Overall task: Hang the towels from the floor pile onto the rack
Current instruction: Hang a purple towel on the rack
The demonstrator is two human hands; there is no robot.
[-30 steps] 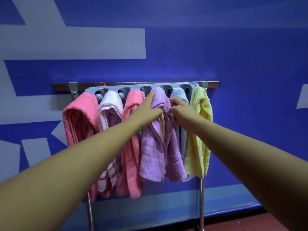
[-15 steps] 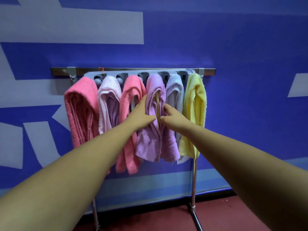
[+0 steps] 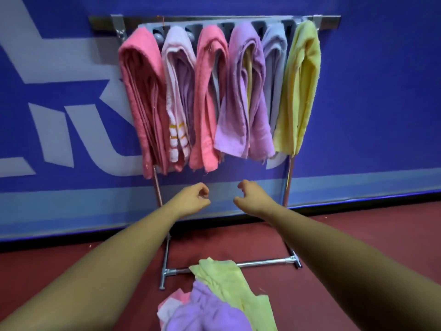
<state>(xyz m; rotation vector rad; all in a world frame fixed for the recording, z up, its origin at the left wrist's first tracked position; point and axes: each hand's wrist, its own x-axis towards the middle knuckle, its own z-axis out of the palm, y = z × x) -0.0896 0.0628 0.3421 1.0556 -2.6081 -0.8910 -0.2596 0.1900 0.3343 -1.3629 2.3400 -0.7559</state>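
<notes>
Several towels hang side by side on the metal rack (image 3: 330, 22): pink, pale pink, pink, a lilac towel (image 3: 245, 96), grey-blue and a yellow towel (image 3: 301, 87). On the red floor below lies the pile (image 3: 222, 299) of yellow-green, purple and pink towels, partly over the rack's base bar. My left hand (image 3: 193, 199) and my right hand (image 3: 251, 194) hover in the air below the hanging towels, apart from them. Both have loosely curled fingers and hold nothing.
The rack stands against a blue wall with pale lettering (image 3: 59, 130). Its chrome legs (image 3: 158, 194) and floor crossbar (image 3: 265, 262) lie between my arms. Red floor (image 3: 381, 235) stretches to the right and left.
Both hands have let go of the lilac towel and dropped below the hanging towels. My view has tilted down, bringing the floor pile into sight.
</notes>
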